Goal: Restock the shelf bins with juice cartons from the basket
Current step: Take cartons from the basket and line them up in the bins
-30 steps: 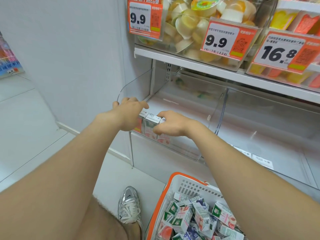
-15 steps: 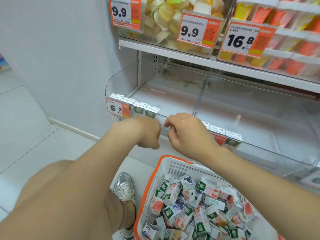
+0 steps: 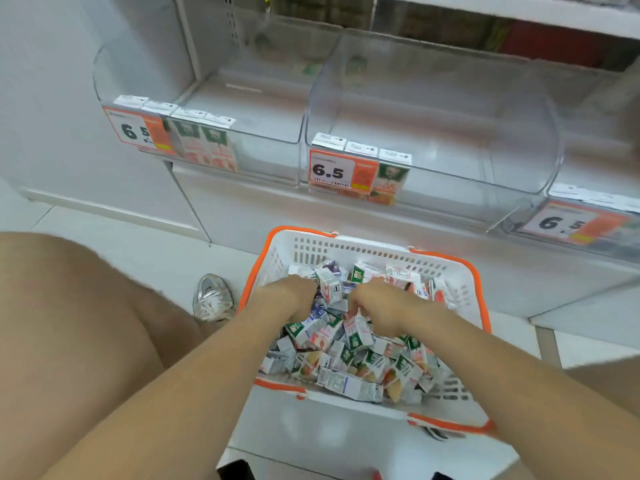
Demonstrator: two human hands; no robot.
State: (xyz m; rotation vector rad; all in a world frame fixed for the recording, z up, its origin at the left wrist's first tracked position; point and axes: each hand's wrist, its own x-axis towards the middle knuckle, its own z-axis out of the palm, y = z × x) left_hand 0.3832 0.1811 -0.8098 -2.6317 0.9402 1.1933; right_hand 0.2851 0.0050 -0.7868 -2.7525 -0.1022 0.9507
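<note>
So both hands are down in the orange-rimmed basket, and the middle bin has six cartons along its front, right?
Not six. The head view shows three cartons along the front of the middle bin. The rest holds: the left hand and the right hand are both down in the orange-rimmed basket.

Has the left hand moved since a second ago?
Yes. The left hand has left the front edge of the left bin and dropped down into the basket, among the juice cartons.
</note>
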